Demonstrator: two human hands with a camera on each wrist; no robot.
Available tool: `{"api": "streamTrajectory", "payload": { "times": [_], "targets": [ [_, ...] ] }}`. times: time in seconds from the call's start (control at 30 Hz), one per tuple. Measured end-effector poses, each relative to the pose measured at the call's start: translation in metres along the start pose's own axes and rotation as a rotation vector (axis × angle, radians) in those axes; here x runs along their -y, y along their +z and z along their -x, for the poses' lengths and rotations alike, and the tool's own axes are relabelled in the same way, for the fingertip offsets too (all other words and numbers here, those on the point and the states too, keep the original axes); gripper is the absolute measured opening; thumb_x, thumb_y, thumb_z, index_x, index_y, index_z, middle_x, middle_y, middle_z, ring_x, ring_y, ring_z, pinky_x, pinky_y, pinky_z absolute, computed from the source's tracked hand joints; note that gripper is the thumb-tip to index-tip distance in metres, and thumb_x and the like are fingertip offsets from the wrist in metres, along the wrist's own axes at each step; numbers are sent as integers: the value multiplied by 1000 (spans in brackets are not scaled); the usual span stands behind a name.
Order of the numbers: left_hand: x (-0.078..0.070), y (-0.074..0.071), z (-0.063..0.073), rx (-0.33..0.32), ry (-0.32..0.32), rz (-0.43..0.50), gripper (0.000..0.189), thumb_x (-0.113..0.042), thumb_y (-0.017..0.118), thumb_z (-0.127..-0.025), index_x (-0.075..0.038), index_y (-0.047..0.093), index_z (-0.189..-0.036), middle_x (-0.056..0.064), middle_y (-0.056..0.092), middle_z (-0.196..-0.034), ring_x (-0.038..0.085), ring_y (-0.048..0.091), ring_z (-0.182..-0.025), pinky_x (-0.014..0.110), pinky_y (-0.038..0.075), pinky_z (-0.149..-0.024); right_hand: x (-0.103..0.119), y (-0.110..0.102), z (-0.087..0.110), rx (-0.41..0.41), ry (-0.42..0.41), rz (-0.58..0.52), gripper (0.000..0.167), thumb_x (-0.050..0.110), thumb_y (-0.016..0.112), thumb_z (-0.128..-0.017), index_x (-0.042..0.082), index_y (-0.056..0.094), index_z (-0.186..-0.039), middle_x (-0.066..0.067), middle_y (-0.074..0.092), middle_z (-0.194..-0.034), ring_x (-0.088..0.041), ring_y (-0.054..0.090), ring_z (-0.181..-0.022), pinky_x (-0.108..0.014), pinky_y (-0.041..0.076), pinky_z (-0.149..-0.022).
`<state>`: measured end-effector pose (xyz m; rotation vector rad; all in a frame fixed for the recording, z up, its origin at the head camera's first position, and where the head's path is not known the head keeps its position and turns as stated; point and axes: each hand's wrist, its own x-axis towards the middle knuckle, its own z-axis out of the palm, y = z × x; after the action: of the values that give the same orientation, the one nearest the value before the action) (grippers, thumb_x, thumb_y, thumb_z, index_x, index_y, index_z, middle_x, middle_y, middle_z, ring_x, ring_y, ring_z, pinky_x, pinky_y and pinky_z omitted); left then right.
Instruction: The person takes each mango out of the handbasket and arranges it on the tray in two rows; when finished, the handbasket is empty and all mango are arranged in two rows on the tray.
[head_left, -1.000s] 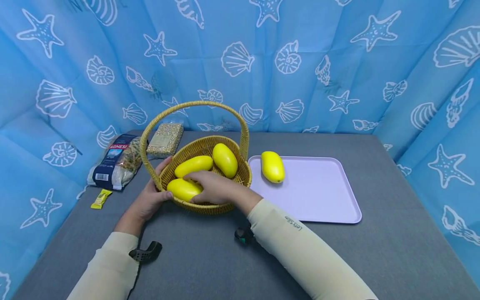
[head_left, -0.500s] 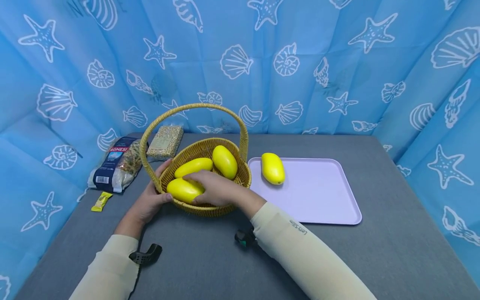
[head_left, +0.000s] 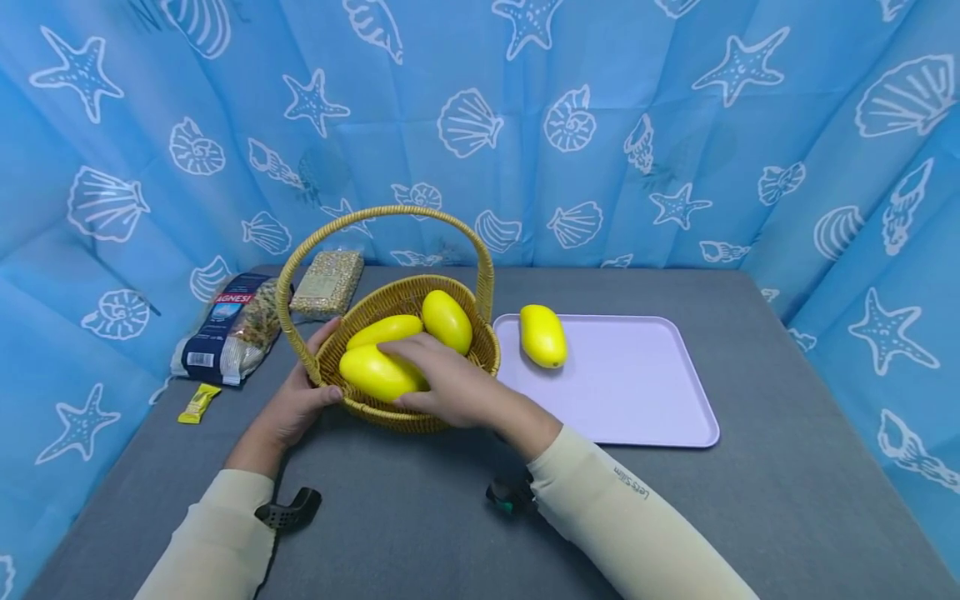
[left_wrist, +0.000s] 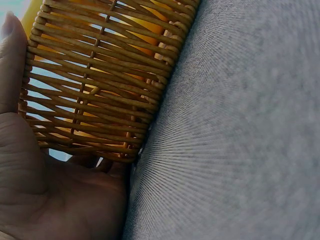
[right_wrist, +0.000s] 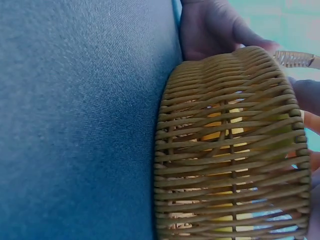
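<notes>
In the head view, a wicker basket (head_left: 408, 422) with a tall arched handle stands left of centre. My left hand (head_left: 295, 407) holds its left side, thumb at the front rim; the left wrist view shows the palm against the woven wall (left_wrist: 100, 75). My right hand (head_left: 463, 385) reaches over the front rim and grips a yellow mango (head_left: 378, 372), thumb at the near side and fingers over the top. Behind it in the basket lie a second mango (head_left: 384, 329), partly covered, and a third mango (head_left: 447, 322). The right wrist view shows mostly the basket's outer wall (right_wrist: 230, 155).
A lilac tray (head_left: 633, 383) lies right of the basket, bearing one mango (head_left: 543, 336) at its left end. At the left are a pasta bag (head_left: 228, 327), a pack of grains (head_left: 328, 282) and a small yellow wrapped sweet (head_left: 198, 403). A blue shell-print curtain (head_left: 525, 167) hangs behind.
My right hand has drawn the gripped mango slightly to the right and up, so it now covers more of the mango behind. My left hand stays on the basket.
</notes>
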<state>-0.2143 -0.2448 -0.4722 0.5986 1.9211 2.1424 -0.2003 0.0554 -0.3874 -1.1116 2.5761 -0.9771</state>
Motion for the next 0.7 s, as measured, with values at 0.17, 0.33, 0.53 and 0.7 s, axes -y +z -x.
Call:
{"api": "streamTrajectory", "payload": {
  "times": [0.17,0.33,0.53,0.7],
  "targets": [
    [0,1,0,0,0,7,97,-5,75,-103,-28,16,-177,12,14,-179,29,28,-155,30,42,-115,-1,-2,13,-53,7,-36,72,24,79,-104,15,45,-166,-5,47,-165,-18,43,-149,-39,35,-122],
    [1,-1,1,0,1,3,97,-5,76,-102,-32,19,-176,12,13,-179,32,23,-158,31,40,-117,-1,-3,29,-123,3,-90,71,24,80,-103,15,47,-165,-3,48,-164,-17,43,-148,-40,35,-122],
    [1,-2,-2,3,1,4,99,-2,76,-101,-33,19,-176,10,13,-180,35,18,-160,32,39,-118,0,-7,49,-222,-33,-123,70,19,81,-102,13,48,-164,-4,51,-160,-18,46,-146,-43,41,-118],
    [1,-2,-2,-2,-6,11,101,-1,77,-100,-33,19,-176,10,11,-180,36,15,-161,31,38,-118,-3,-12,65,-265,-40,-163,70,16,82,-101,14,49,-163,-2,53,-158,-19,51,-138,-45,47,-112]
  ]
}}
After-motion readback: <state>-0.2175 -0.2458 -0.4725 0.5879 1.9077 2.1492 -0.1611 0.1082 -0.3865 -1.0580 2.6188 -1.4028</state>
